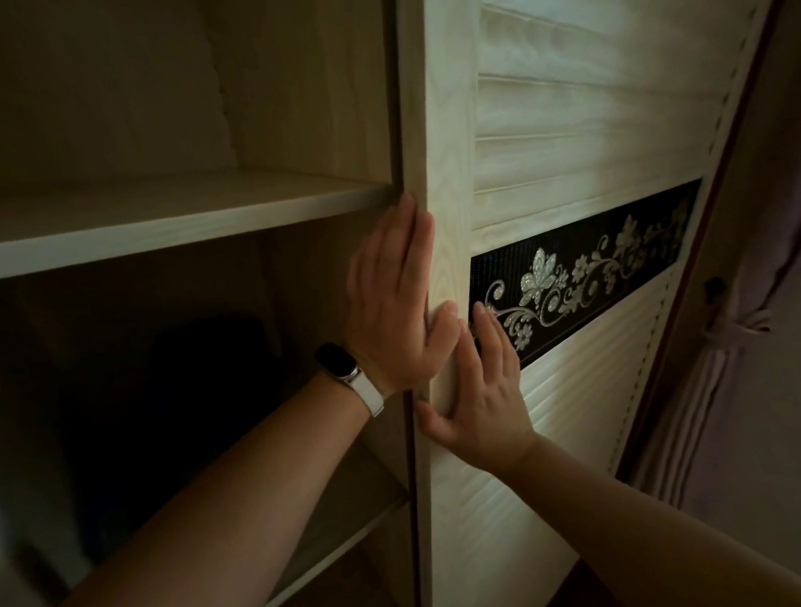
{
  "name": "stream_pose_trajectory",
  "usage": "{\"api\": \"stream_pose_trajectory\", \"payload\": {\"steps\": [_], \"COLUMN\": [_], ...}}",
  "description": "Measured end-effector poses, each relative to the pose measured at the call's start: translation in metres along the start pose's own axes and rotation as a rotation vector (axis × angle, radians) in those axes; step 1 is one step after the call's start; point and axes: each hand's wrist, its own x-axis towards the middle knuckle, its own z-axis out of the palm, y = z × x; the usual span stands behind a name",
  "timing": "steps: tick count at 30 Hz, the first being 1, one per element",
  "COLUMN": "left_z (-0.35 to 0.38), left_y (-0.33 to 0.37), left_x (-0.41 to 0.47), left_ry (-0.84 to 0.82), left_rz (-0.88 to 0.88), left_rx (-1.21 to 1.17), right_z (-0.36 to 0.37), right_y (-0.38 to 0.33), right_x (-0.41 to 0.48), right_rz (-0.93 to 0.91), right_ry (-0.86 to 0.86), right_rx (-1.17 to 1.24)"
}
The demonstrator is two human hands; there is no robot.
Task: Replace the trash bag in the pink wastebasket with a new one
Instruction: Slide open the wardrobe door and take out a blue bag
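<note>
Neither the pink wastebasket nor any trash bag is in view. I face a pale wooden wardrobe with a sliding louvred door. My left hand, with a white-strapped watch on the wrist, lies flat with straight fingers against the door's left edge. My right hand presses flat on the door's front face just below, fingers straight and pointing up, thumb at the edge. Neither hand holds anything.
The open wardrobe section on the left has a wooden shelf and a dark shape beneath it. A black band with silver flowers crosses the door. A tied curtain hangs at the right.
</note>
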Motion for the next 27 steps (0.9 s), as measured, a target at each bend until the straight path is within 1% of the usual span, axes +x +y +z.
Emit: {"api": "stream_pose_trajectory", "payload": {"steps": [3,6,8,10,13,15,17,19,22,25,27], "left_z": [-0.011,-0.028,-0.041,-0.053,-0.068,-0.078,-0.087,-0.093,-0.101,-0.102,-0.102], "left_y": [0.001,-0.008,-0.019,-0.031,-0.044,-0.046,-0.045,-0.043,-0.037,-0.027,-0.023], "left_x": [-0.014,-0.05,-0.083,-0.115,-0.15,-0.166,-0.179,-0.194,-0.218,-0.24,-0.252], "left_ry": [-0.057,-0.147,-0.261,-0.415,-0.597,-0.672,-0.736,-0.816,-0.858,-0.851,-0.829], "left_rz": [-0.026,-0.103,-0.187,-0.286,-0.418,-0.502,-0.589,-0.685,-0.789,-0.905,-0.938], "left_rx": [-0.009,-0.019,0.051,0.174,0.295,0.359,0.407,0.422,0.425,0.381,0.383], "right_z": [-0.01,-0.023,-0.028,-0.03,-0.032,-0.03,-0.025,-0.015,0.005,0.031,0.052], "right_y": [-0.008,-0.021,-0.03,-0.04,-0.056,-0.071,-0.086,-0.099,-0.112,-0.117,-0.115], "right_x": [-0.004,-0.012,-0.017,-0.024,-0.034,-0.039,-0.041,-0.045,-0.05,-0.059,-0.064], "right_rz": [0.041,0.029,-0.011,-0.065,-0.182,-0.257,-0.267,-0.222,-0.137,-0.037,-0.006], "right_ry": [-0.03,-0.017,-0.001,0.005,-0.046,-0.134,-0.263,-0.416,-0.631,-0.809,-0.875], "right_rx": [0.018,0.028,-0.003,-0.03,-0.04,-0.024,0.009,-0.002,-0.016,0.031,0.086]}}
